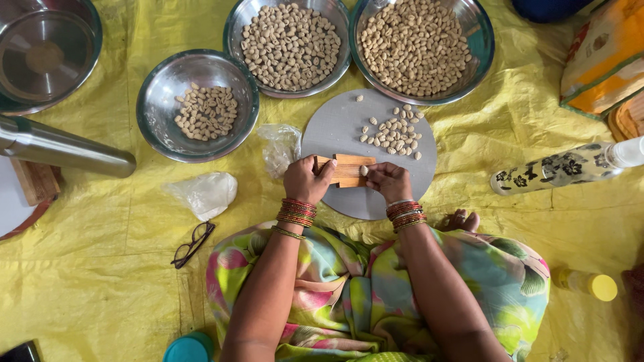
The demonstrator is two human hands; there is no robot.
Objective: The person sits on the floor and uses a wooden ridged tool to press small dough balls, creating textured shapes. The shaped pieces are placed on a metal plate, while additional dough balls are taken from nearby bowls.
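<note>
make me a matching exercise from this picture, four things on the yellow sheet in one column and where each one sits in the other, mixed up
Things:
1. ridged wooden board
2. black-framed eyeglasses
3. clear bottle with black flower print
4. smallest steel bowl of pale shaped dough pieces

Places:
A. lying on its side at the right edge
B. held between the left hand and right hand, over the round grey board
C. left of the grey board
D. on the sheet by the person's left knee

Pairs: 1-B, 2-D, 3-A, 4-C

Ridged board (349, 170) on round slab (349, 127) before three bowls (164, 110), perhaps dough pieces (392, 132) between.
</note>
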